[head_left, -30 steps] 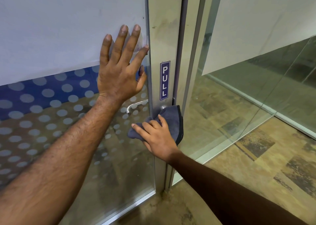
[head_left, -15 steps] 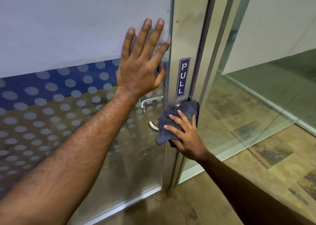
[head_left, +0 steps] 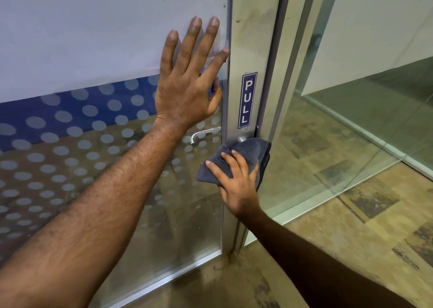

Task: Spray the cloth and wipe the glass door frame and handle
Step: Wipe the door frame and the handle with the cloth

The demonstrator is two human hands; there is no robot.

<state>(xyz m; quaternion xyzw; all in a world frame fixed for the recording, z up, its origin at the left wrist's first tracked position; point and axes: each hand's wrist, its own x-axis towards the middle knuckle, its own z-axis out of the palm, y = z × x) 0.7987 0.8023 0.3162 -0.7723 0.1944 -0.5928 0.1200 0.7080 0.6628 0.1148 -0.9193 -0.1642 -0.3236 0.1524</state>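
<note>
Nearest me, my right hand [head_left: 236, 181] presses the grey cloth [head_left: 251, 154] flat-fingered over the handle [head_left: 242, 139], which sits mostly hidden under the cloth's upper edge. I judge the spraying finished and handle wiping underway. Up and left of it, my left hand [head_left: 187, 83] lies open, splayed on the glass, gripping nothing. Beyond its fingertips the door frame [head_left: 253, 26] shows smudges, so that stretch looks left to wipe.
</note>
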